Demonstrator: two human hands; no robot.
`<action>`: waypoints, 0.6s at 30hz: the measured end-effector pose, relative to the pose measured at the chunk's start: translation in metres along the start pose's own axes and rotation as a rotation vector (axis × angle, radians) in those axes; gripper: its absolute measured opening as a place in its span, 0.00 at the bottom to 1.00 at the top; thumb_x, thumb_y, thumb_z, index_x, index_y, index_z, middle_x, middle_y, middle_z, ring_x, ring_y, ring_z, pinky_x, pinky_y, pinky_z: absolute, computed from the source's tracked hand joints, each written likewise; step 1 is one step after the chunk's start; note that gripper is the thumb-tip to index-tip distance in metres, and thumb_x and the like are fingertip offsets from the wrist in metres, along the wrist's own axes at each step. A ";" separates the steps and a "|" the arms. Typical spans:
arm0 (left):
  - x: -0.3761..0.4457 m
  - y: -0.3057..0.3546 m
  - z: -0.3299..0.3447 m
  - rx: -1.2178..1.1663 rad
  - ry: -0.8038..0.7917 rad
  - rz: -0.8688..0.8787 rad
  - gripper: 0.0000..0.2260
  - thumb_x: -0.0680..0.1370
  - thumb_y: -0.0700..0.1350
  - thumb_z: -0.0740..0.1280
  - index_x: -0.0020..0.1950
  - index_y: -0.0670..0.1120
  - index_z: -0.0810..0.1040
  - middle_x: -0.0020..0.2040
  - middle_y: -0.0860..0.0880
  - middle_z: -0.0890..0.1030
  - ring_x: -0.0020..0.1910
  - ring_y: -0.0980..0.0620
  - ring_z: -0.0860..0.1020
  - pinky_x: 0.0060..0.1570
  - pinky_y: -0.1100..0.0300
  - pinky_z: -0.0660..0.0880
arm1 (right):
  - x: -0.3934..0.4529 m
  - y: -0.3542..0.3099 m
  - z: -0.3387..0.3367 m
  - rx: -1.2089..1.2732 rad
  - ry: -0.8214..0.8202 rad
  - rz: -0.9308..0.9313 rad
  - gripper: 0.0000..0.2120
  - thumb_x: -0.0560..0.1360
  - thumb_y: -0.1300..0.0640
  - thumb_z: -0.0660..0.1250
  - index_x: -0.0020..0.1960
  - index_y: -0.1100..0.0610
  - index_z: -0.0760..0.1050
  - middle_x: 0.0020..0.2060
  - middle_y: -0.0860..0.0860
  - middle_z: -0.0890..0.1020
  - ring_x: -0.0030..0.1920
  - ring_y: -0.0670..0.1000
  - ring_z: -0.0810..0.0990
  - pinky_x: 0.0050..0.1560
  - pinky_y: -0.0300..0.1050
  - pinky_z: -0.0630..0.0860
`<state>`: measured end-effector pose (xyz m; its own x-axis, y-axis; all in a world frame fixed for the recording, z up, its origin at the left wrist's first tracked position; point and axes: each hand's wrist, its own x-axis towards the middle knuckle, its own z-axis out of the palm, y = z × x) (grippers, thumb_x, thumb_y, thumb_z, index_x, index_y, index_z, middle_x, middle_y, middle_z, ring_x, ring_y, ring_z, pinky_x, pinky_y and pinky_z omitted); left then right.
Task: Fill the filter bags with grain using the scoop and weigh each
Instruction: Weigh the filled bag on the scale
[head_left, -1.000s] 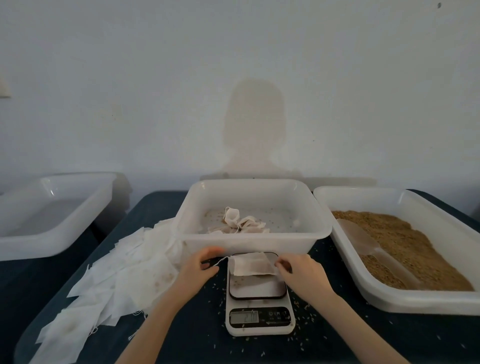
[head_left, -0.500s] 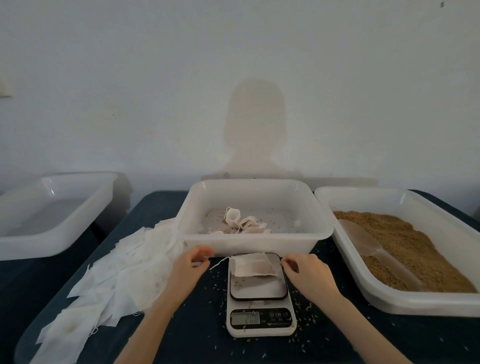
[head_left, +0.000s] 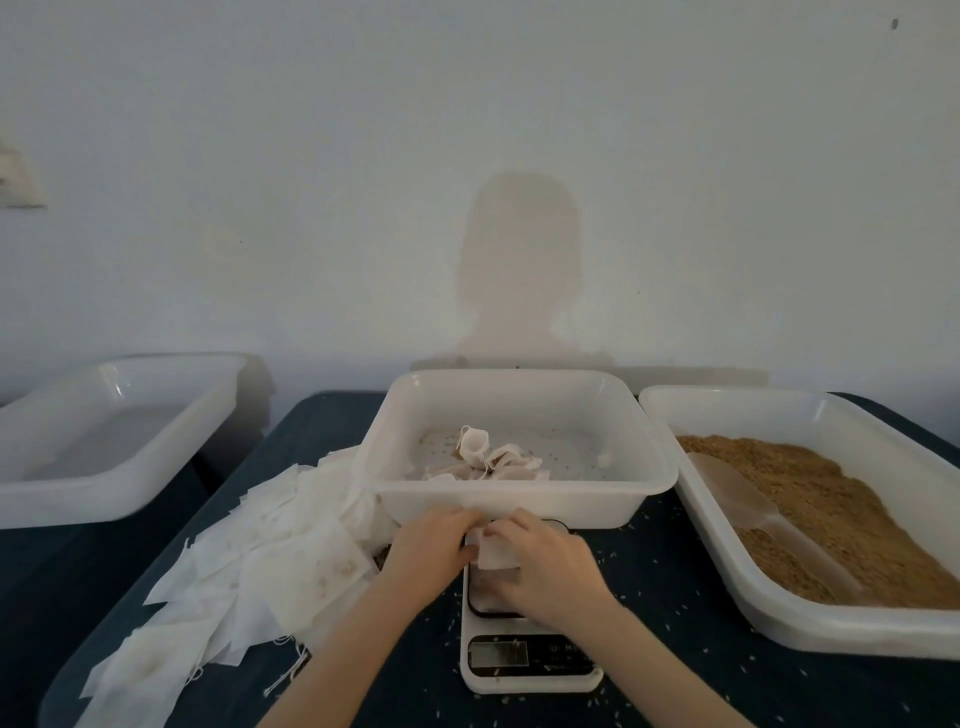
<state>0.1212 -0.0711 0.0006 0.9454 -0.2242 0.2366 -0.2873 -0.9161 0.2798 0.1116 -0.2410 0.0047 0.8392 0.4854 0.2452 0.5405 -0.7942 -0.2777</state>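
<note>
While the kitchen scale's (head_left: 530, 660) display is too blurred to read, both hands meet above its platform. Left hand (head_left: 434, 553) and right hand (head_left: 545, 564) pinch one white filter bag (head_left: 496, 552) between curled fingers.

I see golden-brown grain (head_left: 831, 499) in a translucent white tub (head_left: 779, 618), white filter bags (head_left: 249, 566) left of the white scale (head_left: 530, 680), all on dark blue cloth (head_left: 675, 691).
</note>
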 end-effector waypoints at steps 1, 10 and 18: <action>0.004 0.002 0.000 0.034 -0.009 0.004 0.11 0.77 0.47 0.62 0.58 0.53 0.76 0.53 0.55 0.80 0.52 0.55 0.76 0.52 0.58 0.74 | 0.002 -0.005 0.003 -0.021 -0.004 0.002 0.20 0.72 0.42 0.64 0.63 0.45 0.70 0.58 0.41 0.73 0.52 0.48 0.76 0.48 0.43 0.74; 0.056 0.036 -0.041 -0.243 0.108 -0.033 0.08 0.77 0.46 0.64 0.51 0.50 0.83 0.40 0.52 0.81 0.39 0.56 0.77 0.36 0.72 0.67 | 0.041 0.022 -0.047 0.250 0.219 0.186 0.08 0.76 0.52 0.64 0.53 0.43 0.77 0.42 0.40 0.80 0.39 0.42 0.77 0.39 0.38 0.72; 0.114 0.075 -0.070 -0.691 0.313 -0.111 0.03 0.75 0.40 0.68 0.44 0.46 0.81 0.35 0.52 0.81 0.29 0.62 0.78 0.33 0.67 0.77 | 0.091 0.057 -0.112 0.343 0.372 0.168 0.08 0.74 0.60 0.67 0.41 0.47 0.78 0.35 0.39 0.78 0.34 0.37 0.76 0.37 0.30 0.70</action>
<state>0.1967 -0.1419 0.1132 0.9162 0.0555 0.3968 -0.3216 -0.4888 0.8110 0.2117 -0.2829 0.1148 0.8717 0.1503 0.4665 0.4414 -0.6543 -0.6140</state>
